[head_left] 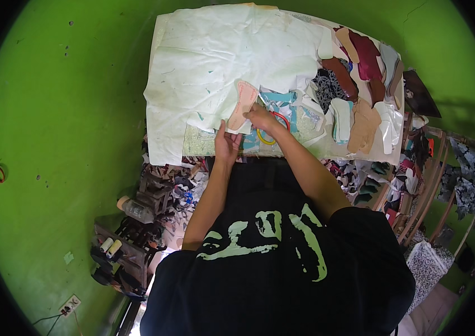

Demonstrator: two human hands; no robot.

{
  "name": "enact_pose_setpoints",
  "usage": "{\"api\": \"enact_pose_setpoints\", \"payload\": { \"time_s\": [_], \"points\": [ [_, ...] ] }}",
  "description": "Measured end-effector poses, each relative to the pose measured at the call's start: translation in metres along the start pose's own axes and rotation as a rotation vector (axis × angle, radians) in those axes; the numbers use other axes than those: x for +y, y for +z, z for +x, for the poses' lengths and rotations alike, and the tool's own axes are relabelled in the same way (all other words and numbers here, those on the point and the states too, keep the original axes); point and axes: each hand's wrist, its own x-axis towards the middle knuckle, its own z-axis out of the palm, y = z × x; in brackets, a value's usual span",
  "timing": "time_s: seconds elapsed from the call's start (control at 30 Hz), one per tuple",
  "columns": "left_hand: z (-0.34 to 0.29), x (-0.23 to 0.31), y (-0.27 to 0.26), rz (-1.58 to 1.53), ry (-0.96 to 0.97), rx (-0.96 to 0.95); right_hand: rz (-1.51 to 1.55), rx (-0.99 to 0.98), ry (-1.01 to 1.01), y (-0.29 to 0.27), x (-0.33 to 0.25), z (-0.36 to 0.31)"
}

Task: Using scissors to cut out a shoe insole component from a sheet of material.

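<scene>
A pinkish-tan sole-shaped template (241, 107), wide at its top end, lies on the lower edge of a large white sheet (204, 61). My right hand (261, 119) grips the template's right side, fingers bent over its edge. My left hand (228, 144) is just below, with thumb and fingers closed on the sheet's edge by the template's lower end. Under my right wrist, red and yellow loops (265, 139) show, like scissor handles; the rest of that tool is hidden. Teal and white scraps (279, 103) lie beside my right hand.
Brown, maroon and white cut pieces (341, 78) crowd the table's right side, with a tan piece (364, 127) near its front edge. Scraps (184, 187) are heaped below the table. A wooden rack (425, 185) stands to the right, and a bottle (136, 210) lies at left.
</scene>
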Motion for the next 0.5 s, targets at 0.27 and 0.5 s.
{"api": "enact_pose_setpoints", "payload": {
  "time_s": [0.27, 0.5],
  "points": [
    [0.004, 0.0, -0.003, 0.241, 0.029, 0.04, 0.028, 0.415, -0.314, 0.014, 0.021, 0.021],
    [0.015, 0.012, 0.001, 0.117, -0.097, 0.049, 0.001, 0.445, -0.215, 0.008, 0.003, 0.004]
  ]
}}
